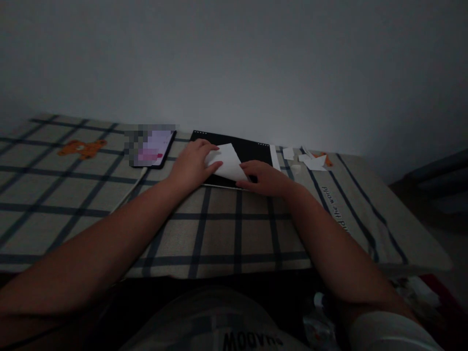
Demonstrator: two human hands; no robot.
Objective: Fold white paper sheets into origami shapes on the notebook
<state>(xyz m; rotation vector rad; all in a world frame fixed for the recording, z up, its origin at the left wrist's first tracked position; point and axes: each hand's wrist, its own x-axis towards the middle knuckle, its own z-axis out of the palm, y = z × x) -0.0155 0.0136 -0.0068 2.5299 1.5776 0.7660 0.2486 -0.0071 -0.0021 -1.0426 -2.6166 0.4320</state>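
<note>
A folded white sheet of paper (228, 163) lies on a black pad (252, 148) at the far side of a checked bed cover (204, 229). My left hand (192, 165) rests on the paper's left part, thumb and fingers pressed on its edge. My right hand (265, 178) presses its fingers down on the paper's lower right corner. Both hands lie flat against the sheet in dim light.
A phone with a lit screen (153, 146) lies left of the pad, a cable running from it. Several white paper scraps (310, 160) lie to the right. An orange bear print (82, 147) is on the cover. A plain wall rises behind.
</note>
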